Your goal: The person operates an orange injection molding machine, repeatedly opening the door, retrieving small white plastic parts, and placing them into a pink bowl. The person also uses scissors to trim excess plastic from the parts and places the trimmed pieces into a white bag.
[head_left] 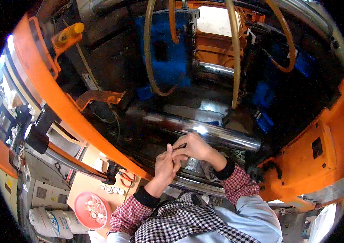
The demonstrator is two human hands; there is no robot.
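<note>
My left hand (164, 168) and my right hand (195, 148) meet in front of the open bay of a large machine. Their fingertips press together, the right hand's thumb and forefinger curled against the fingers of the left. Whatever lies between them is too small or too hidden to make out. Just beyond the hands runs a thick polished metal bar (228, 135) across the bay. Checked cuffs cover both my forearms.
Orange machine panels (314, 162) flank the bay, with a blue block (168, 48) inside and pale hoses (235, 52) hanging down. At lower left, a wooden table (74, 193) bears a pink basin (78, 218) of small pale parts, several white rings (113, 189) and red-handled pliers (128, 177).
</note>
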